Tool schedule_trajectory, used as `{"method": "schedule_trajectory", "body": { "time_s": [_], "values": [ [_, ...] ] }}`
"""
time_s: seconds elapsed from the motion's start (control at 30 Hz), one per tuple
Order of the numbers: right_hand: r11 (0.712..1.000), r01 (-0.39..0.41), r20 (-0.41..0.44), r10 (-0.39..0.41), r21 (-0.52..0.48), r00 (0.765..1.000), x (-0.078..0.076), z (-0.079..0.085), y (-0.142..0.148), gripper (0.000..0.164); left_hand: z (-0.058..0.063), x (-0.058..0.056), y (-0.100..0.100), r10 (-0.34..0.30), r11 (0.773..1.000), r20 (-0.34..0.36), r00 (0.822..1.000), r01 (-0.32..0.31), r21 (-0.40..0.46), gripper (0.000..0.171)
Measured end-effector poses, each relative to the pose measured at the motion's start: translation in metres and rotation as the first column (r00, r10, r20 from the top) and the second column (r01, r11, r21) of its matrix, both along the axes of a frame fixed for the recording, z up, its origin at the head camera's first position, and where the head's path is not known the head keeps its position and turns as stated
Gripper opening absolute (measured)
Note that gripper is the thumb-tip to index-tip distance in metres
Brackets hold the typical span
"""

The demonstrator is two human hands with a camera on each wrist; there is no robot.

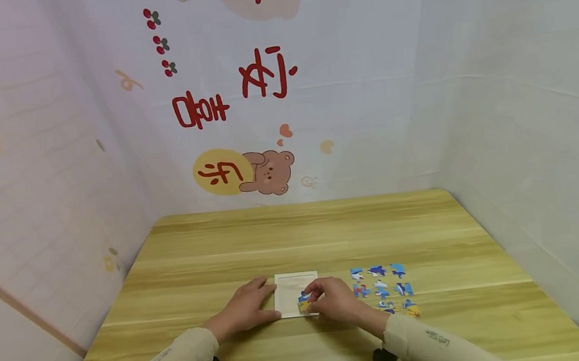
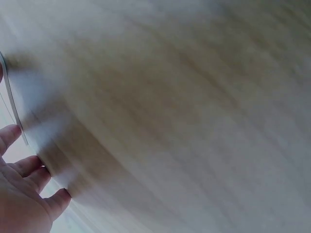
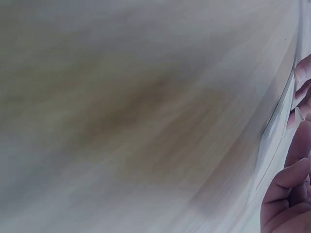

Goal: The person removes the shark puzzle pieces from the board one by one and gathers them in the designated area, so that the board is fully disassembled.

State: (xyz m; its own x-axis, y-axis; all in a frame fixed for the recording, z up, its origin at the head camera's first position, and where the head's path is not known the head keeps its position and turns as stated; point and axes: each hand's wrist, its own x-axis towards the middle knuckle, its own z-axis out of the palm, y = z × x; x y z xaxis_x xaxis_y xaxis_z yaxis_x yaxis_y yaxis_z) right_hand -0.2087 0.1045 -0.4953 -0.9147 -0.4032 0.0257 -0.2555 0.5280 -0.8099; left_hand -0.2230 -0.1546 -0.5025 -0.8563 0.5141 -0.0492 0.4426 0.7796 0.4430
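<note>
A white square puzzle tray [image 1: 287,290] lies on the wooden table between both hands. My left hand [image 1: 245,309] rests at its left side, thumb and fingers spread along the edge; the left wrist view shows those fingers [image 2: 30,165] against the tray's border. Over the tray's lower right part, my right hand [image 1: 337,303] pinches a blue and yellow jigsaw piece [image 1: 303,301] between thumb and fingers. Whether that piece touches the tray floor I cannot tell. In the right wrist view the curled right hand [image 3: 289,199] appears at the right border, beside the tray's edge [image 3: 273,138].
Several loose jigsaw pieces [image 1: 380,288] lie in rough rows to the right of the tray, some partly behind the right wrist. The wooden table [image 1: 295,233] reaches back to a printed white cloth wall [image 1: 370,135], with cloth on both sides too.
</note>
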Motion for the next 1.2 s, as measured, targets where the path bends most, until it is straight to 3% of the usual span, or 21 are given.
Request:
{"method": "schedule_trajectory", "body": {
  "time_s": [0.83,1.2],
  "values": [
    [0.998,0.048,0.084,-0.045,-0.034,0.995,0.024,-0.004,0.086,0.025,0.002,0.001,-0.001,-0.021,1.000,-0.018,1.000,0.021,0.018,0.070],
    [0.996,0.089,0.064,-0.089,0.005,0.994,0.031,-0.001,0.107,0.024,0.005,0.003,-0.001,-0.037,0.999,-0.012,0.999,0.037,0.032,0.069]
  ]
}}
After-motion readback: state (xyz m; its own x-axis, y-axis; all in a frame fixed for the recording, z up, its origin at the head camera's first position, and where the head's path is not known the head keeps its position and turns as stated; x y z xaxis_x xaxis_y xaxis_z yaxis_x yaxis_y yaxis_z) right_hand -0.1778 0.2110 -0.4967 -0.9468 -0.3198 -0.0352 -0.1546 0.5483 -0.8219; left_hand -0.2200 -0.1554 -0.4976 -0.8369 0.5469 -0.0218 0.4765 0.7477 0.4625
